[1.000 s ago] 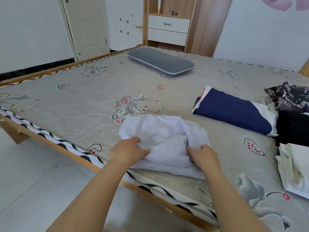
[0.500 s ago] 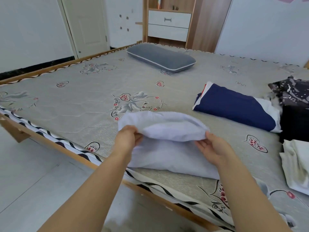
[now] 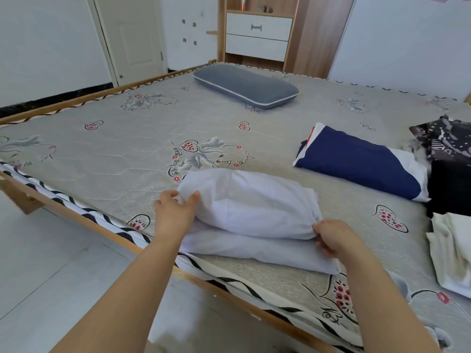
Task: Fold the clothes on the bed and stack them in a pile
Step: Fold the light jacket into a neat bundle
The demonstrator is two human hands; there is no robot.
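**Supervisor:** Report hand status and garment position.

**Operator:** I see the white garment (image 3: 251, 212) lying near the front edge of the bed (image 3: 114, 159), folded over on itself so that an upper layer lies on a lower one. The left hand (image 3: 175, 212) pinches the upper layer at its left end, thumb and fingers curled into the cloth. The right hand (image 3: 336, 238) grasps the right end of the same fold, fingers tucked under the edge. Both forearms reach in from the bottom of the view.

**Supervisor:** Other clothing items?

**Operator:** I note a folded navy and white garment (image 3: 362, 161) right of centre, well apart from the white one. At the right border, a dark patterned garment (image 3: 446, 141) lies behind a black garment (image 3: 451, 187), and a cream garment (image 3: 453, 250) lies in front of the black one. The navy piece touches the black one at its right end.

**Supervisor:** Surroundings?

**Operator:** A grey pillow (image 3: 244, 85) rests at the far side of the mattress. Beyond it stands a wooden cabinet (image 3: 257, 34) with two white drawers. A white door (image 3: 132, 36) is at the upper left
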